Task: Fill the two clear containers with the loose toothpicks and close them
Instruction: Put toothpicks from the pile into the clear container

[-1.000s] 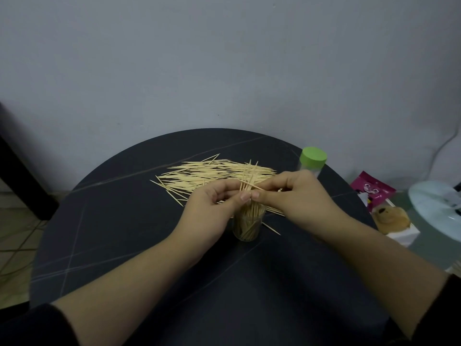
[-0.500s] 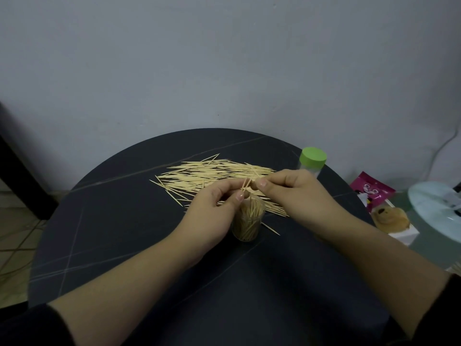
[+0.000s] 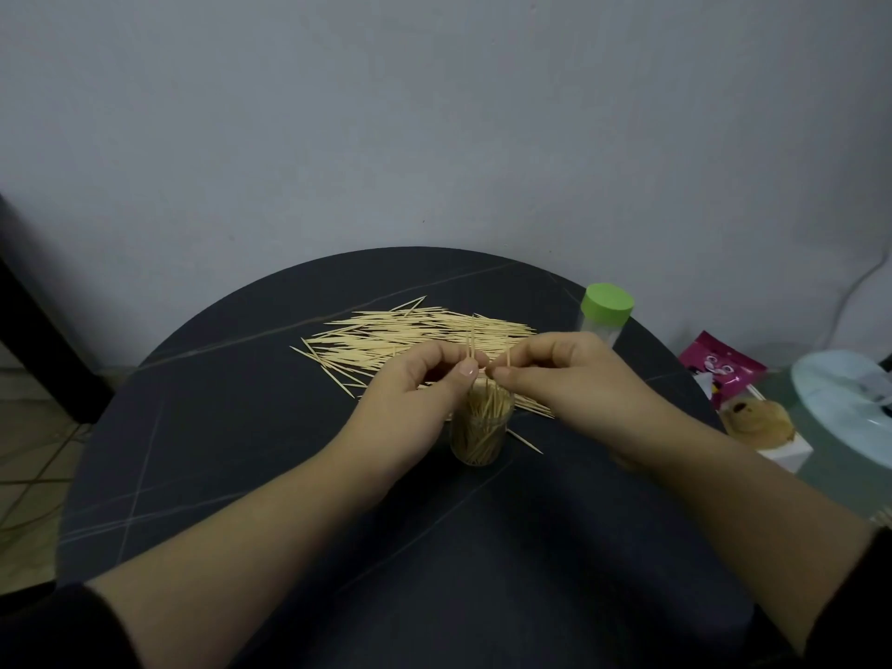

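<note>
A clear open container [image 3: 479, 434] packed with toothpicks stands on the round dark table [image 3: 241, 451], just in front of me. My left hand [image 3: 410, 408] is beside its left wall and pinches a few upright toothpicks [image 3: 472, 340] above its mouth. My right hand [image 3: 564, 379] is at the container's upper right and pinches toothpicks at the rim. A pile of loose toothpicks [image 3: 410, 335] lies behind the hands. A second clear container with a green lid [image 3: 606, 301] stands at the right rear, partly hidden by my right hand.
To the right of the table lie a pink packet [image 3: 719, 362], a small brown plush toy on a white box [image 3: 753, 420] and a pale blue round dish [image 3: 849, 403]. A single toothpick [image 3: 523, 441] lies right of the open container. A grey wall stands behind.
The toothpicks that stood above the container a second ago went down into it, and both hands now pinch a few upright ones above the rim again. The hands stayed in place.
</note>
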